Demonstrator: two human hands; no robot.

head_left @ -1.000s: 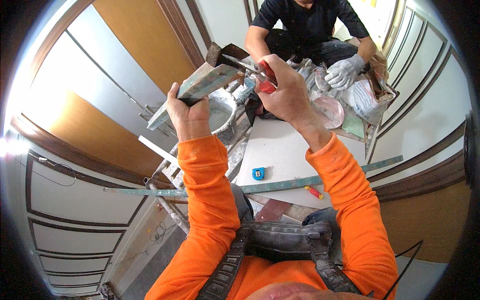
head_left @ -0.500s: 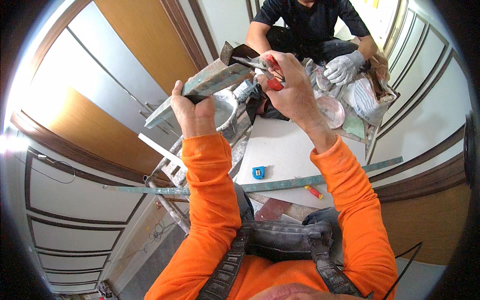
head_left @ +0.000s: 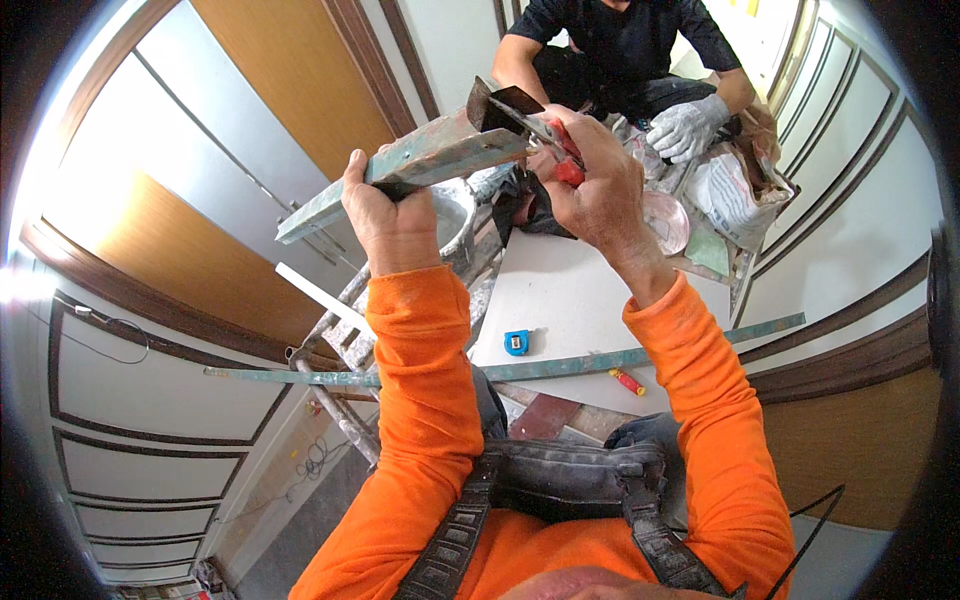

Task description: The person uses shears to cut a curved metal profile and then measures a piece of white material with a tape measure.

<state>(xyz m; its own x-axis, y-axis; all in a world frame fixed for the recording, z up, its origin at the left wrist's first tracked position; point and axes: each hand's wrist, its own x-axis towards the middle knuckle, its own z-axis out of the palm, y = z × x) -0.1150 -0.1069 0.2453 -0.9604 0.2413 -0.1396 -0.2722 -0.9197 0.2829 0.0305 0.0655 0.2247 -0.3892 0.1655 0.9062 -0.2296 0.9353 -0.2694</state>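
My left hand is wrapped round a worn, greenish metal channel, held up at a slant with its far end toward the upper right. In my right hand is a pair of tin snips with red handles, fingers closed round them. The snips' jaws meet the channel's far end, where dark metal flaps stick out. Whether the blades bite into the metal is hard to make out.
A pale board lies below, bearing a blue tape measure and a red-yellow screwdriver. Across it runs a long green metal strip. A bucket and splattered ladder stand left. Opposite sits a co-worker with a gloved hand near a white sack.
The channel's far end and the snips have shifted slightly to the right. My right hand has moved right with them and its fingers look more tightly closed on the handles.
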